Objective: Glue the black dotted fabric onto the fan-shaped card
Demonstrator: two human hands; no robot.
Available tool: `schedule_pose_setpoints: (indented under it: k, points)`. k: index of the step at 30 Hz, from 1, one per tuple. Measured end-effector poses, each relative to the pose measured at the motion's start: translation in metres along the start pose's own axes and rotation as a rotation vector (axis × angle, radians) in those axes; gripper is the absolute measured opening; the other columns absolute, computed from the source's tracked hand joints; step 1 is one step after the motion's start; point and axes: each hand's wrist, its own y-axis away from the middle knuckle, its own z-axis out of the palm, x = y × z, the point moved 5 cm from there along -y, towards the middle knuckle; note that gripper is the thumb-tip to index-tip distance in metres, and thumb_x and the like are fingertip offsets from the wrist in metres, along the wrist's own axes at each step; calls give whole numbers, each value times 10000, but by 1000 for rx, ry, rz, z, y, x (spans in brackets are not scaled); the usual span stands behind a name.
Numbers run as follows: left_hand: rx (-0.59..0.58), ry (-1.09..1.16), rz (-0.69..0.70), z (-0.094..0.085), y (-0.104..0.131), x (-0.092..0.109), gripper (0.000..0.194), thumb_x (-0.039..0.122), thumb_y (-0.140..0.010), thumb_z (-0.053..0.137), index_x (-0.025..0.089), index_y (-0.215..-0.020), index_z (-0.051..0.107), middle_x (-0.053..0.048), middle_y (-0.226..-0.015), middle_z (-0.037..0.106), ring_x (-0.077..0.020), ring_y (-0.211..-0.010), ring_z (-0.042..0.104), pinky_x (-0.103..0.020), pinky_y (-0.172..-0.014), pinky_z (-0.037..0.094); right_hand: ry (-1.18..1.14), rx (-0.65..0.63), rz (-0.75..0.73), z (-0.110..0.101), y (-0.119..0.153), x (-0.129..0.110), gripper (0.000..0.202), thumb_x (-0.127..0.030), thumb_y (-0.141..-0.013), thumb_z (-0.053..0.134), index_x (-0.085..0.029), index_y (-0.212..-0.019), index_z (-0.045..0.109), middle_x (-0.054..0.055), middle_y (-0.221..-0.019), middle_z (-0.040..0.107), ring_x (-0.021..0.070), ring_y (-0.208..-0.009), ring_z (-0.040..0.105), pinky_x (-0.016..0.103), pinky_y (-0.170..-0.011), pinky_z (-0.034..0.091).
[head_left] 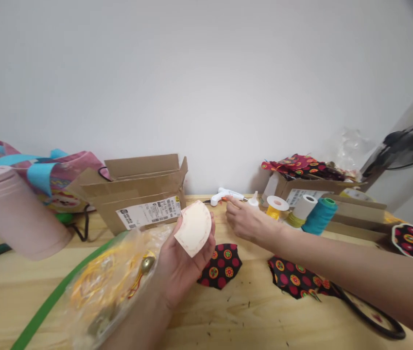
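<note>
We cannot read the label (149, 213) on the cardboard box (139, 192). Beside the box, our left hand (180, 262) holds a cream fan-shaped piece (194, 227); our right hand (245, 221), loosely open, perhaps touches the glue gun (224, 195).

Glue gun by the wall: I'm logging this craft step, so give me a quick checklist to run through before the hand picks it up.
1. Left hand grips the cream fan-shaped card piece: ok.
2. Right hand is at the white glue gun: ok, fingertips close to it; contact cannot tell.
3. Glue gun powered or hot: cannot tell.
4. Path to the gun free: ok, the glue bottle and yellow thread spool stand to the side.
5. Patterned fabric piece lies flat on the wooden table: ok.
</note>
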Motion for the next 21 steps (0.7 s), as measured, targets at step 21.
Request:
schedule_pose_setpoints:
  k: [21]
  points:
    - [327,-411,-18,-17,71,-4,525,228,-585,753,313,-1086,619,-14,-925,727,-270,-990,611,-344,-805,510,-581,310,127,15,103,-36,333,-307,-711,678,-238,-1031,614,58,-994,682,211,-903,621,274,-766,530]
